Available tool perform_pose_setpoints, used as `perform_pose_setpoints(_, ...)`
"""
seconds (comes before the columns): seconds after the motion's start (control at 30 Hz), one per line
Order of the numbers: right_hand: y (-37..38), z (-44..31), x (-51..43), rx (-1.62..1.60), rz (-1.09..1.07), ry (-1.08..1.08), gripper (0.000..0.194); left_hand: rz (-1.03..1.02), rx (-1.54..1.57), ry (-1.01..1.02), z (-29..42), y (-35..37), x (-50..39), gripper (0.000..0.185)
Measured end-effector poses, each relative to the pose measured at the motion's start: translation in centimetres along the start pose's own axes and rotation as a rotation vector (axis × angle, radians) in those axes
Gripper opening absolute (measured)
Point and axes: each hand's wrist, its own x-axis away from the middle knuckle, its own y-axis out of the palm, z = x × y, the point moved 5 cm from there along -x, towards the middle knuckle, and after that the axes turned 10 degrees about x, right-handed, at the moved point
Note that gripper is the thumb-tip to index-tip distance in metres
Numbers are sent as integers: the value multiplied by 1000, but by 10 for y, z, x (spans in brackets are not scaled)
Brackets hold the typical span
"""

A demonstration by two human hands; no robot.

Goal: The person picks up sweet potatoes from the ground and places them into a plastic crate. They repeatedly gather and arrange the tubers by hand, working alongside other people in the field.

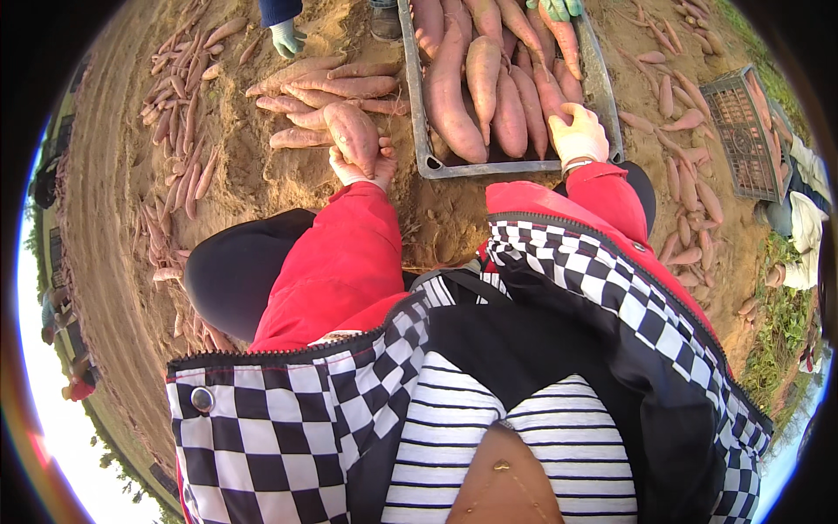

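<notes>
My left hand [380,169], palm up, holds a thick sweet potato [352,134] from below at its near end. Beyond it, a pile of sweet potatoes [347,86] lies on the soil. In front of me stands a grey plastic crate [471,171] with several long sweet potatoes inside. My right hand [580,136], in a pale glove, is over the crate's near right corner. Its fingers close around the near end of a reddish sweet potato [548,90], partly covering it.
Another person's gloved hands [287,38] [558,8] reach in from the far side, one at the crate. Sweet potato rows [186,98] [691,170] flank me on the soil. A filled dark crate [743,134] tilts at right, beside another person [804,216].
</notes>
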Motion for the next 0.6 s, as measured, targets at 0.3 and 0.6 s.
perform_pose_setpoints(0.3, -44, -19, 30, -344, 533, -422, 50, -439, -338, -482, -31, 128, 48, 87)
perform_pose_setpoints(0.6, -76, -72, 97, -274, 724, -1136, 71, -453, -1224, -658, -87, 137, 53, 55)
